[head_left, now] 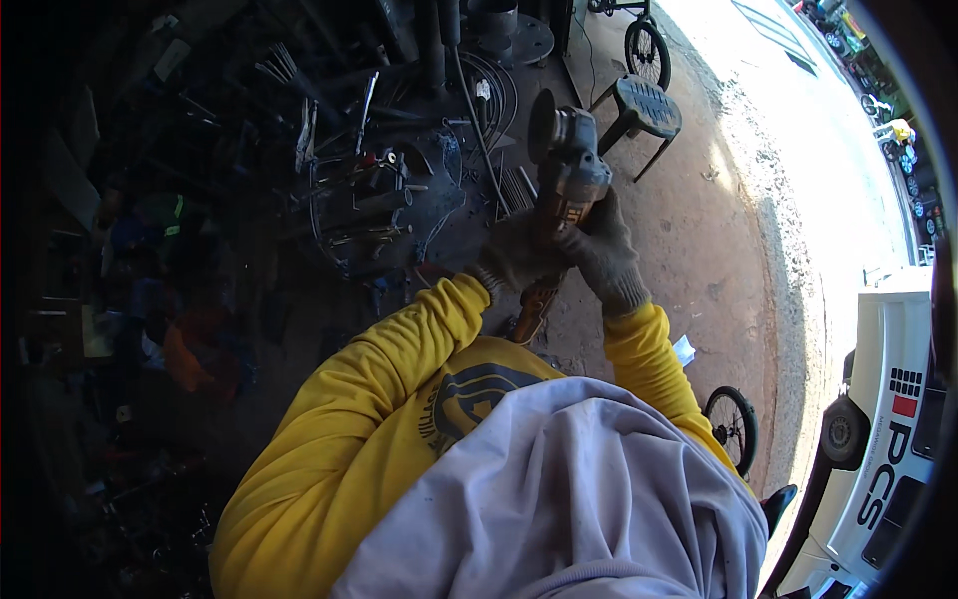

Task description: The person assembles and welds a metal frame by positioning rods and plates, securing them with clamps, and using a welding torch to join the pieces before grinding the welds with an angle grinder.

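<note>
1. Left hand [514, 252]: gloved, closed around the angle grinder [579, 178].
2. Right hand [611, 252]: gloved, gripping the same body.
3. Angle grinder: ahead of the yellow sweatshirt [369, 409], disc [544, 125] end foremost, left of the stool [649, 108].

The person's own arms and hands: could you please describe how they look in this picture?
Long, wrinkled yellow fabric sleeves cover the arms; I see no marking or cable on them. The left hand and the right hand wear greyish knitted gloves with ribbed cuffs. The left glove looks darker.
</note>
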The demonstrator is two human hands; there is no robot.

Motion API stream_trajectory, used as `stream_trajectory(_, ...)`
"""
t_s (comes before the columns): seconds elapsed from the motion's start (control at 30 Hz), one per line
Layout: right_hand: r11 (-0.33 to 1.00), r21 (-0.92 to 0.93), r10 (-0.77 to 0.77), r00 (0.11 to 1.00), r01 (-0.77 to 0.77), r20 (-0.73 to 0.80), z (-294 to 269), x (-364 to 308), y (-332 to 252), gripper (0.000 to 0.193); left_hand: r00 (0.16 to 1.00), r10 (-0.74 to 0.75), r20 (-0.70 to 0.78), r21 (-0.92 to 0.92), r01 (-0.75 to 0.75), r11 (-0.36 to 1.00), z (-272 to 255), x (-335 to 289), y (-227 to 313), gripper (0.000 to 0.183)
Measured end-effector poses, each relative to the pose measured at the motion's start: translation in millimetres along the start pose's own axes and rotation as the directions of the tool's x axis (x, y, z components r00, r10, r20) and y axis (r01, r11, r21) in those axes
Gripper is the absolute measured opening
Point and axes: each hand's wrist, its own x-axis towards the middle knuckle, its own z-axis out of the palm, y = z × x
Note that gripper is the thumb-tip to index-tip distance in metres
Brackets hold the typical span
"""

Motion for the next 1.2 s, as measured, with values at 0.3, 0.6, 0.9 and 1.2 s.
stream_trajectory(0.3, 0.988, 0.032, 0.151, 0.976, -0.148, -0.155, 20.8, -1.3, 34.4, 0.062, 0.937, 0.153, 0.314, 0.431, -0.284, 0.856, -3.3, -4.1, -22.7, 0.056)
stream_trajectory(0.6, 0.99, 0.115, 0.083, 0.997, -0.083, 0.007, -0.7, 0.7, 45.3, 0.037, 0.982, 0.041, -0.186, 0.24, 0.005, 0.971, -90.8, -68.2, -55.2, 0.039)
stream_trajectory(0.9, 0.97, -0.028, 0.241, 0.966, -0.239, 0.097, 22.9, -13.8, 82.9, 0.041, 0.89, 0.121, -0.439, 0.831, 0.351, 0.432, -92.3, -69.8, -147.6, 0.037)
stream_trajectory(1.2, 0.954, -0.125, 0.297, 0.916, -0.273, 0.27, 35.5, 28.4, 143.8, 0.04, 0.895, 0.236, -0.379, 0.903, 0.303, 0.305, -115.6, -72.8, -112.4, 0.035)
